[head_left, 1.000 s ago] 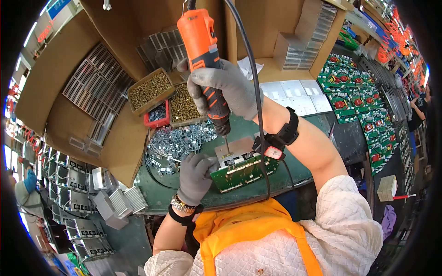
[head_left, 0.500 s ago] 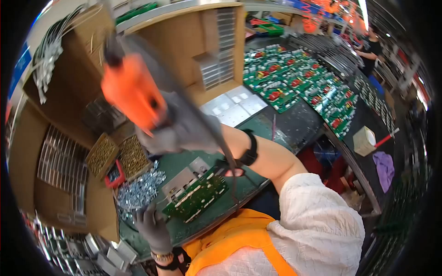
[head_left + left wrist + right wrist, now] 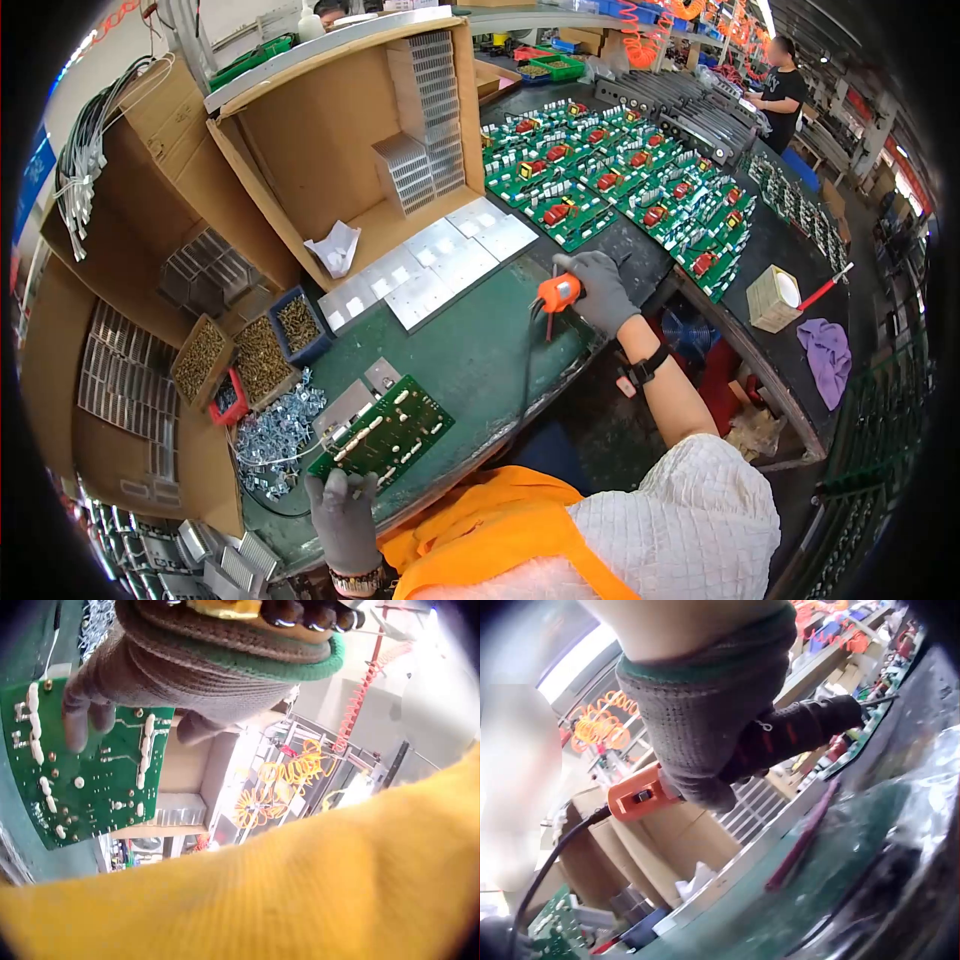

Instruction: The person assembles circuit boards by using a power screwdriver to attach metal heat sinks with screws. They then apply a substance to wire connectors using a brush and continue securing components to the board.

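Observation:
A green circuit board (image 3: 400, 430) stands tilted on the bench with its soldered side facing me, a flat metal plate (image 3: 347, 408) behind it. My gloved left hand (image 3: 345, 520) is at the board's lower left corner. In the left wrist view, the left fingers (image 3: 75, 724) hang extended in front of the soldered side, with the thumb apart. Well to the right, my gloved right hand (image 3: 602, 295) grips an orange and black corded electric screwdriver (image 3: 558, 292) near the bench's front edge. The right wrist view shows its bit (image 3: 881, 700) pointing away from the hand, touching nothing.
Bins of brass screws (image 3: 262, 360) and a pile of small metal clips (image 3: 275, 440) lie left of the board. Flat metal plates (image 3: 430, 278) line the back, before a cardboard box (image 3: 320, 150). Populated circuit boards (image 3: 640, 190) cover the right bench. The screwdriver's cable (image 3: 528, 370) hangs across the front edge.
The screwdriver's bit was at the plate behind the board; my right hand has lifted it away and carried it right. My left hand came off the board, then returned to its corner. My view swung right.

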Demonstrator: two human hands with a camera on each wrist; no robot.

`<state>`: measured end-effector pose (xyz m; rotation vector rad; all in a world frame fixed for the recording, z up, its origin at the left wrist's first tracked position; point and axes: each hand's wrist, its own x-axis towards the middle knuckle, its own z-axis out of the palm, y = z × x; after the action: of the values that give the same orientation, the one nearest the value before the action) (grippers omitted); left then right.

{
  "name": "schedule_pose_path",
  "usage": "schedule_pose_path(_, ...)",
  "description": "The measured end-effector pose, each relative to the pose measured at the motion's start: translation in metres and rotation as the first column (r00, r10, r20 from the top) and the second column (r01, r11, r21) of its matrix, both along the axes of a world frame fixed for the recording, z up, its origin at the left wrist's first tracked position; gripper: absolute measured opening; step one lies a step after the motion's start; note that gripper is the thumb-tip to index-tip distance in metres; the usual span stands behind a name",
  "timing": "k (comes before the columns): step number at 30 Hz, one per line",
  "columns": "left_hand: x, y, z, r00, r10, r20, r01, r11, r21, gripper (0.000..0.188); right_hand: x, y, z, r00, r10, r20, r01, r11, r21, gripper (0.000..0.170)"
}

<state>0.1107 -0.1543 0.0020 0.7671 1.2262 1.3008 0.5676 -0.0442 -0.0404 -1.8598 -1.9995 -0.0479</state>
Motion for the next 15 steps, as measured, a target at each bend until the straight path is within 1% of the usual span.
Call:
schedule_pose_path(1, 0.002, 0.002, -0.001, 0.989, 0.086, 0.120, -0.083, 0.996, -0.029, 0.027, 0.010, 0.003, -0.014, 0.996, -0.089, -0.016, 0.089, 0.996, -0.021, 0.062)
schedule_pose_path(2, 0.003, 0.004, -0.004, 0.956, 0.175, 0.234, -0.164, 0.984, -0.064, 0.026, 0.016, 0.005, -0.026, 0.996, -0.085, -0.023, 0.084, 0.996, -0.020, 0.062)
schedule_pose_path(3, 0.001, 0.005, -0.011, 0.945, 0.189, 0.265, -0.178, 0.982, -0.066, 0.025, 0.015, 0.005, -0.037, 0.990, -0.140, 0.031, 0.139, 0.989, 0.046, 0.061)
schedule_pose_path(4, 0.000, 0.006, -0.017, 0.945, 0.198, 0.259, -0.188, 0.980, -0.063, 0.025, 0.014, 0.006, -0.048, 0.977, -0.196, 0.082, 0.186, 0.976, 0.114, 0.060)
schedule_pose_path(5, -0.001, 0.006, -0.022, 0.934, 0.202, 0.295, -0.197, 0.979, -0.045, 0.026, 0.004, 0.003, -0.046, 0.965, -0.250, 0.074, 0.242, 0.965, 0.100, 0.060)
schedule_pose_path(6, -0.003, 0.003, -0.025, 0.922, 0.206, 0.327, -0.208, 0.978, -0.030, 0.027, -0.005, -0.005, -0.041, 0.969, -0.238, 0.066, 0.231, 0.969, 0.092, 0.060)
schedule_pose_path(7, -0.003, 0.000, -0.026, 0.951, 0.180, 0.250, -0.193, 0.981, 0.026, 0.031, -0.016, -0.012, -0.036, 0.970, -0.241, 0.009, 0.237, 0.959, 0.158, 0.060)
schedule_pose_path(8, 0.003, 0.000, -0.019, 0.953, 0.126, 0.274, -0.165, 0.979, 0.123, 0.032, -0.029, -0.015, -0.033, 0.972, -0.231, -0.053, 0.237, 0.946, 0.223, 0.060)
schedule_pose_path(9, 0.009, -0.001, -0.016, 0.962, 0.156, 0.223, -0.196, 0.966, 0.170, 0.033, -0.038, -0.018, -0.035, 0.980, -0.172, -0.096, 0.193, 0.938, 0.288, 0.059)
schedule_pose_path(10, 0.013, -0.004, -0.012, 0.964, 0.213, 0.161, -0.245, 0.945, 0.218, 0.035, -0.050, -0.023, -0.034, 0.989, -0.094, -0.111, 0.125, 0.940, 0.318, 0.059)
schedule_pose_path(11, 0.010, -0.009, -0.006, 0.973, 0.210, 0.092, -0.226, 0.942, 0.249, 0.038, -0.063, -0.025, -0.034, 0.988, -0.064, -0.143, 0.103, 0.954, 0.282, 0.059)
schedule_pose_path(12, 0.003, -0.016, 0.002, 0.974, 0.226, 0.017, -0.222, 0.937, 0.270, 0.042, -0.081, -0.033, -0.029, 0.991, -0.015, -0.132, 0.052, 0.957, 0.286, 0.059)
schedule_pose_path(13, -0.005, -0.021, 0.007, 0.945, 0.285, -0.163, -0.209, 0.904, 0.372, 0.048, -0.093, -0.040, -0.031, 0.989, 0.007, -0.148, 0.034, 0.962, 0.270, 0.059)
schedule_pose_path(14, -0.015, -0.025, 0.011, 0.875, 0.351, -0.334, -0.178, 0.874, 0.451, 0.054, -0.105, -0.044, -0.028, 0.983, 0.045, -0.176, -0.001, 0.971, 0.240, 0.058)
schedule_pose_path(15, -0.028, -0.032, 0.018, 0.825, 0.403, -0.397, -0.148, 0.831, 0.536, 0.057, -0.113, -0.046, -0.032, 0.975, 0.096, -0.202, -0.050, 0.974, 0.222, 0.057)
